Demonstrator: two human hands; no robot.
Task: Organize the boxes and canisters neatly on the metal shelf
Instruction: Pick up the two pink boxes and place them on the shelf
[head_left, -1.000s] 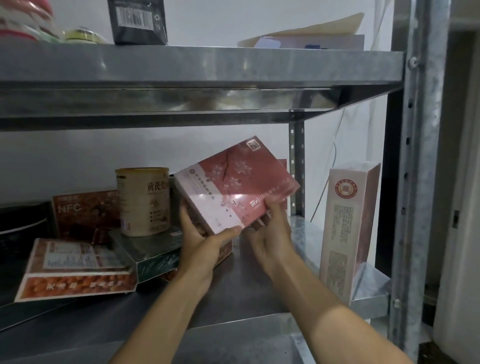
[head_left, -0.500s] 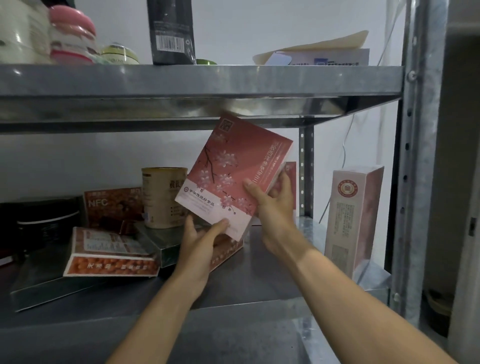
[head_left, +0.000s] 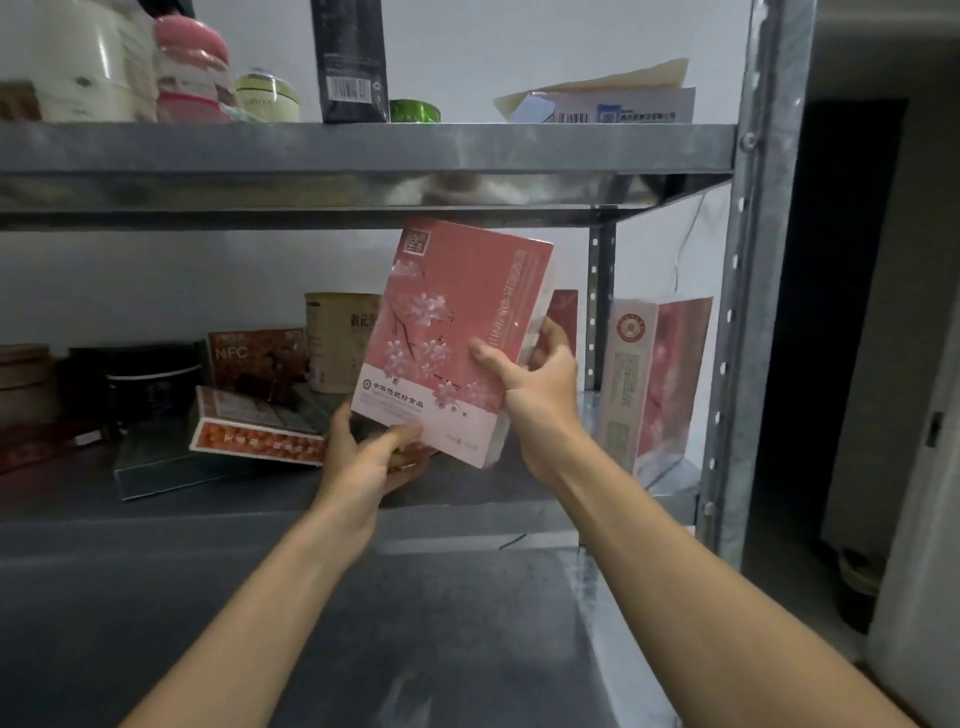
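A pink box with blossom print (head_left: 452, 332) stands nearly upright in the air above the middle metal shelf (head_left: 467, 488). My left hand (head_left: 363, 457) holds its lower left corner, thumb on the front face. My right hand (head_left: 540, 384) grips its right edge, thumb in front and fingers behind. Behind the box stands a beige canister (head_left: 337, 343). A tall pink and white box (head_left: 649, 384) stands upright at the shelf's right end. An orange-printed flat box (head_left: 254, 431) lies tilted on a dark green box (head_left: 171, 467).
A brown NFC box (head_left: 249, 358) leans against the back wall, dark round tins (head_left: 145, 379) sit to the left. The upper shelf (head_left: 363, 150) carries jars, a black carton (head_left: 353, 57) and papers. A steel upright post (head_left: 748, 312) borders the right side.
The pink box has been turned from lying tilted to nearly upright and raised toward the upper shelf's underside. Both hands stayed on it; the view shifted upward.
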